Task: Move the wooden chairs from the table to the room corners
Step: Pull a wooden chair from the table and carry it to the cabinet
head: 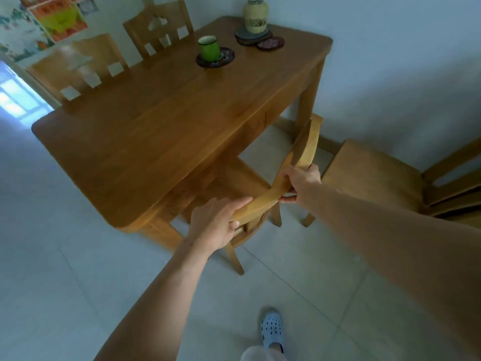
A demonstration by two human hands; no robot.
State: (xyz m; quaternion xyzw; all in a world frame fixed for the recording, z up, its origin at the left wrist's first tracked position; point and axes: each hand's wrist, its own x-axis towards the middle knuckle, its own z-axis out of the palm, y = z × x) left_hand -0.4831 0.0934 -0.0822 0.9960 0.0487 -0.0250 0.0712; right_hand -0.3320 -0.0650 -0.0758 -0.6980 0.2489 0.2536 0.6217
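A wooden chair [302,147] stands tucked under the near side of the wooden table [145,142], its seat partly beneath the tabletop. My left hand [216,225] grips the near end of its curved top rail. My right hand [300,185] holds the rail a little further along. Two more wooden chairs [158,29] [78,66] stand at the table's far side. Another wooden chair [372,173] stands at the right, by the wall.
On the table are a green mug [209,47] on a dark coaster, a woven vase [255,15] on coasters, and a loose coaster [270,43]. White walls close the right and back. Pale tiled floor [65,256] spreads to the left. My foot in a light clog [272,330] is below.
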